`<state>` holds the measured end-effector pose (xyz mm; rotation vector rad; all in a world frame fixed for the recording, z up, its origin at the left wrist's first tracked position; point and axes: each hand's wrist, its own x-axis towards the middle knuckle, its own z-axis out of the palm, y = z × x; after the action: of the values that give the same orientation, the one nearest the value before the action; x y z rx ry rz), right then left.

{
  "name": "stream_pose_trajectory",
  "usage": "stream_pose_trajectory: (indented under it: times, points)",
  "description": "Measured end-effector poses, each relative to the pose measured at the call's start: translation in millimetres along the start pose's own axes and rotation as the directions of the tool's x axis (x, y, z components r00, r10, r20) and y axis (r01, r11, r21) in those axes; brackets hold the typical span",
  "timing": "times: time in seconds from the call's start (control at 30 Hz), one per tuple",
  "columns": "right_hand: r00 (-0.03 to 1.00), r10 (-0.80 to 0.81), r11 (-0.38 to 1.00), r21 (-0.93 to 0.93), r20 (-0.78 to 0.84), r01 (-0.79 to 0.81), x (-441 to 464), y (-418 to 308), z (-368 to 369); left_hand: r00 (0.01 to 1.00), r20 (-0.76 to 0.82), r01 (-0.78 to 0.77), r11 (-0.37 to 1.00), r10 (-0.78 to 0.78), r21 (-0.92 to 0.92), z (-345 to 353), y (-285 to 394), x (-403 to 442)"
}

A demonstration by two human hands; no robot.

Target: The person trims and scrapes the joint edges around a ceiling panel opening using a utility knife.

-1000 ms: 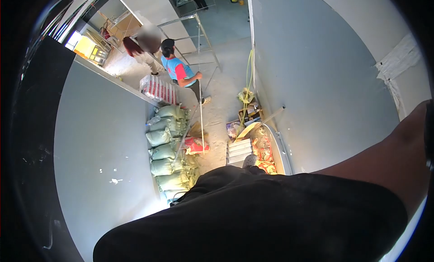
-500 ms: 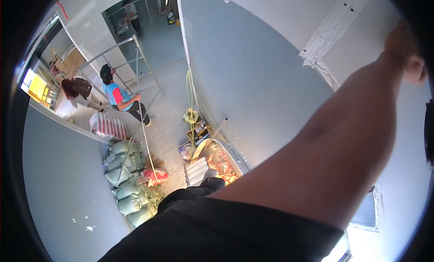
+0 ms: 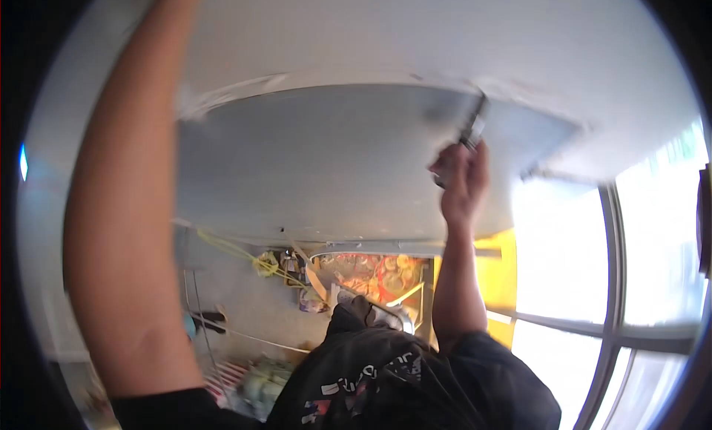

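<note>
My right hand [image 3: 463, 181] is raised and closed around a slim, dark and metallic hand tool [image 3: 472, 129], too blurred for me to name its kind. Its thin tip points up to the seam where the grey wall [image 3: 326, 163] meets the white ceiling [image 3: 371, 29]. A rough pale strip [image 3: 245, 87] runs along that seam. On the left, my left arm [image 3: 126, 230] stretches up past the top edge, and its hand is out of the picture.
Bright window panes with a dark frame [image 3: 612, 259] stand on the right. Below are yellow cords [image 3: 222, 244], a heap of red and orange packets [image 3: 363, 274], and green sacks [image 3: 263, 382]. Part of a person's leg [image 3: 210, 320] shows at lower left.
My view has swung to the right, bringing the window and my right hand with the tool into sight. The raised arm now lies on the left, and most of the other people have left the view.
</note>
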<state>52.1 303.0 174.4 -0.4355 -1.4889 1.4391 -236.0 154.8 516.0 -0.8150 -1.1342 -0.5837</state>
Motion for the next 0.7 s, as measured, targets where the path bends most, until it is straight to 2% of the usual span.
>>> stream_pose_trajectory:
  times: [0.07,0.13,0.23,0.33,0.43,0.5,0.53,0.6,0.63,0.7]
  points:
    - [0.996,-0.085,0.987,0.136,0.023,0.081,13.0,10.5,8.1,0.998,-0.009,-0.061,0.993,0.060,-0.099,12.9,-11.9,-1.7]
    - [0.998,-0.053,0.996,0.070,-0.022,0.055,16.9,5.0,12.6,0.995,-0.054,-0.085,0.995,0.082,-0.059,20.9,-19.7,-5.7]
    - [0.998,-0.033,0.993,0.109,-0.047,0.038,9.8,0.6,-3.3,0.990,-0.089,-0.114,0.990,0.107,-0.082,16.6,-7.7,2.7]
    - [0.998,0.005,0.990,0.140,-0.059,0.003,6.0,3.3,-5.4,0.999,-0.008,-0.039,0.996,0.039,-0.080,8.5,-1.4,2.0]
    - [0.996,-0.035,0.990,0.133,-0.077,0.045,8.7,5.8,-8.3,0.999,-0.017,-0.030,0.996,0.029,-0.083,7.3,1.1,0.5]
    - [0.986,-0.143,0.987,0.064,-0.086,0.148,16.5,9.1,-8.6,1.000,-0.020,-0.016,0.996,0.014,-0.086,8.5,2.1,0.9]
    - [0.986,-0.143,0.987,0.062,-0.090,0.149,16.5,7.5,-10.4,1.000,-0.021,-0.002,0.997,0.001,-0.081,8.7,2.1,1.1]
    - [0.999,-0.050,0.977,0.208,-0.017,0.052,16.9,2.9,-12.6,1.000,-0.027,-0.011,0.995,0.009,-0.097,8.8,2.6,1.3]
    - [0.999,-0.048,0.977,0.209,-0.019,0.051,18.2,3.2,-11.1,0.999,-0.033,-0.020,0.994,0.016,-0.110,8.4,3.5,1.1]
    - [0.994,-0.061,0.998,-0.019,-0.095,0.060,25.3,6.4,-2.1,1.000,-0.011,0.011,0.993,-0.012,-0.116,6.2,4.3,1.5]
